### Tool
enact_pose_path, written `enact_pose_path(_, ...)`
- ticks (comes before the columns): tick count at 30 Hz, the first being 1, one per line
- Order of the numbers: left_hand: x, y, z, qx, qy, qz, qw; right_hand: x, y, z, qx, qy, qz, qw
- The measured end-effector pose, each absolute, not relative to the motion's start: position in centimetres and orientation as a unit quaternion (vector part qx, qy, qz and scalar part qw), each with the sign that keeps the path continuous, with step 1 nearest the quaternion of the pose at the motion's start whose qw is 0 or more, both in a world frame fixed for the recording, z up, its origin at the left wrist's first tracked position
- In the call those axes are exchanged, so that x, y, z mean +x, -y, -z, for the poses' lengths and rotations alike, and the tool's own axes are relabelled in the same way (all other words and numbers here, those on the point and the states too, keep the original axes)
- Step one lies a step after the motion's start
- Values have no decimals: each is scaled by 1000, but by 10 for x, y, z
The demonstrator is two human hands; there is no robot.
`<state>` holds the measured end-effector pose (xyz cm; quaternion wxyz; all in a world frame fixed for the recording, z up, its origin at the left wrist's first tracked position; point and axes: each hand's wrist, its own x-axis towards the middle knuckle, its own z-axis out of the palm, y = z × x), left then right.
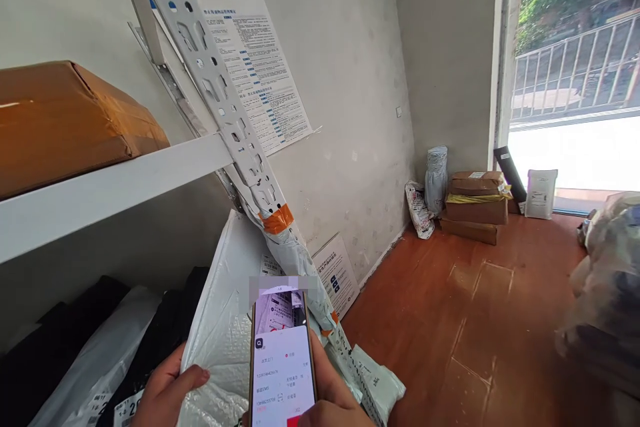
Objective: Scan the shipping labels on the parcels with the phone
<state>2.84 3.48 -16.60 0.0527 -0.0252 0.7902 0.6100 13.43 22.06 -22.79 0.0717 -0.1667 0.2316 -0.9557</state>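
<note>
My left hand (167, 388) grips the edge of a large white padded parcel (227, 307), thumb across its front. This parcel leans beside the shelf post, under the shelf board. In front of it, my right hand (333, 390) holds a smartphone (283, 367) upright. The phone's screen is lit, with a camera picture at the top and lines of text and numbers below. My right thumb lies over the lower part of the screen, by a red button. The parcel's lower end is partly hidden by the phone and runs out of view.
A brown box (65, 120) rests on the white shelf board (115, 193). Below are black and grey bagged parcels (130, 327). A slanting metal post (220, 93) carries orange tape. Stacked cartons (477, 207) stand by the doorway; a plastic-wrapped heap (610, 260) lies right.
</note>
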Motion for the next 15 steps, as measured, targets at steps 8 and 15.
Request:
enact_pose_path(8, 29, -34, 166, -16, -799, -599, 55, 138, -227, 233, -179, -276, 942, 63)
enact_pose_path(15, 24, -27, 171, -41, -798, -597, 76, 134, -214, 243, -174, -262, 949, 31)
